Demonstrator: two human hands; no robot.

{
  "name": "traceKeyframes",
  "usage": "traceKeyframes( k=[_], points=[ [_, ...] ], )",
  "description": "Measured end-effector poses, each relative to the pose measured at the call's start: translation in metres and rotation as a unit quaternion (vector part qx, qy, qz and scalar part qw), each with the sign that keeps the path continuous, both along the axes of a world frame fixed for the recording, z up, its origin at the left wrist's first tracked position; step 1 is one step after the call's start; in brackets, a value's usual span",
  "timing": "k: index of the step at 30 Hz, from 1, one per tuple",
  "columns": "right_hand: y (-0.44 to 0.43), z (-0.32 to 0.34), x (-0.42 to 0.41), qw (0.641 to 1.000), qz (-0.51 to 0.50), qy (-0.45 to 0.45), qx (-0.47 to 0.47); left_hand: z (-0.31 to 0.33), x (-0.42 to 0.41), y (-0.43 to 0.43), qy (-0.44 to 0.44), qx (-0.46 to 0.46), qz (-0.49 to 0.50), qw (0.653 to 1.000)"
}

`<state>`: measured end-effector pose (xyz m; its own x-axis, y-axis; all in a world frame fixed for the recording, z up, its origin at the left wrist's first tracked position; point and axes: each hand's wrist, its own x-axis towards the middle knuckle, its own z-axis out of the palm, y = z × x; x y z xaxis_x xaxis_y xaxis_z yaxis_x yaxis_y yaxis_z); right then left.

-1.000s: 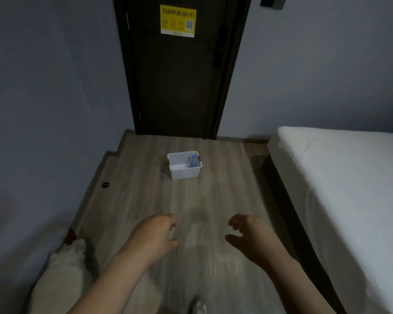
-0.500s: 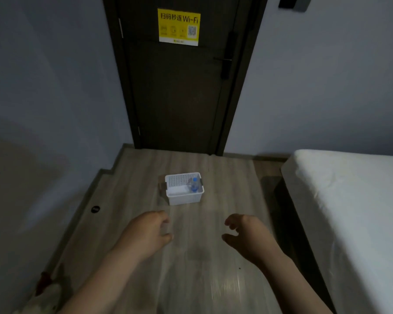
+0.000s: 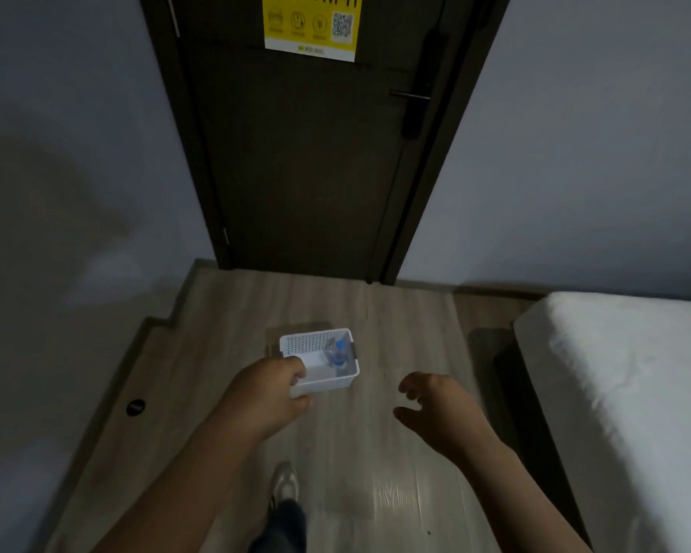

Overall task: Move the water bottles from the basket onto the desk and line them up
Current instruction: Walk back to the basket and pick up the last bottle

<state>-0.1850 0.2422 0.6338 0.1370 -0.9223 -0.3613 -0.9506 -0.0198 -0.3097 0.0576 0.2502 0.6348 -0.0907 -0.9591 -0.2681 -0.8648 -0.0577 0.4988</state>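
On the wooden floor [image 3: 224,333] before the dark door [image 3: 308,161] sits the white basket [image 3: 316,345], one water bottle [image 3: 338,355] at its right end. Left hand [image 3: 268,393] overlaps its near-left corner; right hand [image 3: 435,409] hovers apart, each grip loosely curled, holding nothing.

One head-worn camera looks forward and down over the floor [image 3: 376,453] toward the door [image 3: 308,161].

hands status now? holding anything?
Left hand: loosely curled, empty, overlaps the basket in view; contact unclear.
Right hand: open, empty.
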Motion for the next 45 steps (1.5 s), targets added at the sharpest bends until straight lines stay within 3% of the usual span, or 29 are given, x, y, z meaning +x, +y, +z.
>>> traceKeyframes(
  k=[13, 25, 30, 35, 39, 45],
  points=[
    [-0.187, -0.041, 0.029, 0.999, -0.028, 0.000, 0.028, -0.048, 0.032, -0.191, 0.000, 0.041, -0.020, 0.999],
    [-0.342, -0.150, 0.009, 0.990, 0.077, 0.011, 0.119, -0.148, 0.013, -0.297, -0.058, 0.094, 0.046, 0.993],
    [-0.398, -0.219, -0.001, 0.984, 0.101, 0.043, 0.143, -0.219, 0.004, -0.336, -0.052, 0.142, 0.044, 0.988],
    [-0.429, -0.311, 0.006, 0.976, 0.106, 0.066, 0.177, -0.311, 0.013, -0.368, -0.041, 0.117, 0.001, 0.992],
    [-0.446, -0.391, 0.016, 0.977, 0.098, 0.064, 0.179, -0.396, 0.020, -0.389, -0.055, 0.159, 0.035, 0.985],
    [-0.468, -0.511, 0.033, 0.977, 0.086, 0.053, 0.186, -0.508, 0.026, -0.406, -0.095, 0.145, 0.015, 0.985]
  ],
)
